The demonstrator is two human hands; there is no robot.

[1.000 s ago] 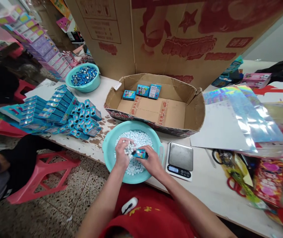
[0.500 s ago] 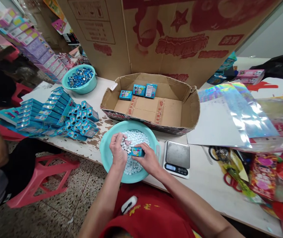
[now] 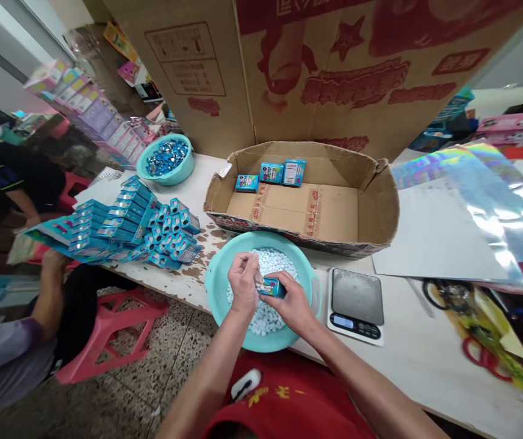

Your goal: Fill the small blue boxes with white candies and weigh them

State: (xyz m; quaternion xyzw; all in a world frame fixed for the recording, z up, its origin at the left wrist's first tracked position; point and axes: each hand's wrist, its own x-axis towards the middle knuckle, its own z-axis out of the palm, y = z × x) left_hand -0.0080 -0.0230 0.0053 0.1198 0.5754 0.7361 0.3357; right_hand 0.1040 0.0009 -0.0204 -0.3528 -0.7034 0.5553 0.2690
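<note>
We are holding a small blue box (image 3: 271,287) in our right hand (image 3: 294,303); its brightly printed side is facing us, and its long axis is running roughly sideways, with one end pointing toward our left hand (image 3: 244,283). That hand is curling around small white pellets (image 3: 268,320), a few of which are showing right beside the box's end. Many more are lying loose across the bottom of a round turquoise basin (image 3: 218,283), which is sitting on the tabletop (image 3: 403,372) beneath both hands, its handle sticking out at the right.
</note>
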